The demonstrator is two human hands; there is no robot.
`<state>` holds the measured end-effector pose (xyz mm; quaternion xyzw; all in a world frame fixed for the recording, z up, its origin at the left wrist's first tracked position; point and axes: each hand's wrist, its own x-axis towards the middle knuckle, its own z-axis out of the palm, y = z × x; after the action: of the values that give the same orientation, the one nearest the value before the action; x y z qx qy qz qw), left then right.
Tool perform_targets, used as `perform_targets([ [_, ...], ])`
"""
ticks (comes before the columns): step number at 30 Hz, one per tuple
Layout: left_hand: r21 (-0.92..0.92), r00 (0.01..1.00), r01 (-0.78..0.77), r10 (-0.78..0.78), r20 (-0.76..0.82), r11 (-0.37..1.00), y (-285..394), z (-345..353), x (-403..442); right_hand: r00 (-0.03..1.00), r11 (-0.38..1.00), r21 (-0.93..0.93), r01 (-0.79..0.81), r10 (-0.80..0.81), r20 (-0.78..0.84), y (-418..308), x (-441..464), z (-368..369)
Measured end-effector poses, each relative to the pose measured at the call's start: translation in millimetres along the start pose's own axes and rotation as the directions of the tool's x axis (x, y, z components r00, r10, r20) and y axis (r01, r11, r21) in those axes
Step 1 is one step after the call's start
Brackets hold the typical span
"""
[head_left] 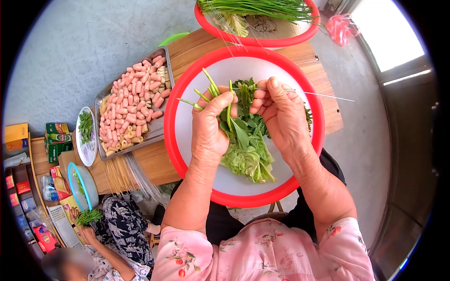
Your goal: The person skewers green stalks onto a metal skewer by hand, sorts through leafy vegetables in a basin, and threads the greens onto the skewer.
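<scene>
My left hand [208, 124] is closed around several leafy green stems [230, 105], their cut ends sticking up past the thumb. Leaves hang below that hand. In the fingers of my right hand [284, 114] is a thin metal skewer [328, 96], lying almost level. One end reaches out to the right beyond the rim; the other points toward the stems, and I cannot tell whether it touches them. Both hands are above a white basin with a red rim [171, 112]. Inside the basin lie pale green lettuce-like leaves [251, 159] and darker greens [246, 91].
On the wooden table [323, 77], a metal tray [157, 133] holds pink sausage pieces [126, 98]. Left of it stands a plate [89, 152] with leaves. Bundled skewers [124, 171] overhang the table's edge. Another red-rimmed basin [262, 43] holds long greens. A co-worker's hand [88, 234] holds greens.
</scene>
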<state>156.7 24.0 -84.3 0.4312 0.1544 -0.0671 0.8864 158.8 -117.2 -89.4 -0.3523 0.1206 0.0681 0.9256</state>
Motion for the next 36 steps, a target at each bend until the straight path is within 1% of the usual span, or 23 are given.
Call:
perform_targets([
  [2,-0.021,1.0,-0.003,0.003,0.008,1.0,0,-2,1,1.0,1.0,0.01,-0.013,0.013,0.008,1,0,0],
  [4,-0.01,1.0,0.01,-0.01,0.02,1.0,0,-3,2,0.998,0.998,0.037,-0.06,0.059,0.03,2,0,-1],
  [9,0.011,0.999,0.028,-0.029,0.039,1.0,-4,-3,1,0.998,0.997,0.051,-0.062,0.061,0.026,4,-1,1],
  [11,-0.011,0.999,0.044,-0.045,-0.027,0.999,-3,-1,2,0.998,0.997,0.054,-0.05,0.048,0.028,3,0,0],
  [12,-0.01,0.999,0.043,-0.044,-0.027,0.999,-1,0,2,0.999,0.997,0.065,-0.044,0.043,0.013,2,1,-1],
  [14,0.002,0.997,0.031,-0.031,-0.077,1.0,3,5,-1,0.999,0.996,0.076,-0.038,0.038,-0.002,1,1,-3],
  [15,0.002,0.997,0.031,-0.03,-0.078,1.0,4,7,-2,0.998,0.994,0.097,-0.058,0.06,-0.013,1,2,-4],
  [17,0.003,0.994,-0.011,0.012,-0.106,1.0,4,9,-3,0.996,0.99,0.118,-0.079,0.082,-0.023,1,1,-5],
  [18,0.003,0.994,-0.012,0.012,-0.107,1.0,4,9,-3,0.996,0.99,0.116,-0.081,0.085,-0.024,0,1,-4],
  [20,0.047,0.993,-0.064,0.068,-0.1,0.997,4,7,-2,0.996,0.99,0.114,-0.084,0.088,-0.025,-1,1,-4],
  [22,0.059,0.992,-0.06,0.066,-0.106,0.996,0,3,1,1.0,0.997,0.077,-0.016,0.018,-0.023,-2,2,-3],
  [23,0.071,0.992,-0.056,0.063,-0.111,0.996,-1,1,2,1.0,0.997,0.077,-0.017,0.019,-0.024,-2,2,-3],
  [25,0.075,0.991,-0.052,0.061,-0.121,0.996,-1,3,1,0.994,0.995,-0.018,0.1,-0.1,-0.032,-3,1,0],
  [26,0.08,0.99,-0.049,0.059,-0.13,0.996,-1,4,0,0.994,0.995,-0.018,0.099,-0.1,-0.033,-3,-1,3],
  [28,0.1,0.989,-0.051,0.064,-0.132,0.994,-1,5,0,0.975,0.971,-0.118,0.209,-0.216,-0.05,-3,-4,8],
  [31,0.121,0.99,-0.057,0.072,-0.121,0.991,-2,4,-1,0.971,0.96,-0.171,0.222,-0.233,-0.045,-2,-6,8],
  [36,0.116,0.993,-0.058,0.069,-0.093,0.992,-2,6,-3,0.966,0.952,-0.185,0.246,-0.256,-0.03,1,-5,6],
])
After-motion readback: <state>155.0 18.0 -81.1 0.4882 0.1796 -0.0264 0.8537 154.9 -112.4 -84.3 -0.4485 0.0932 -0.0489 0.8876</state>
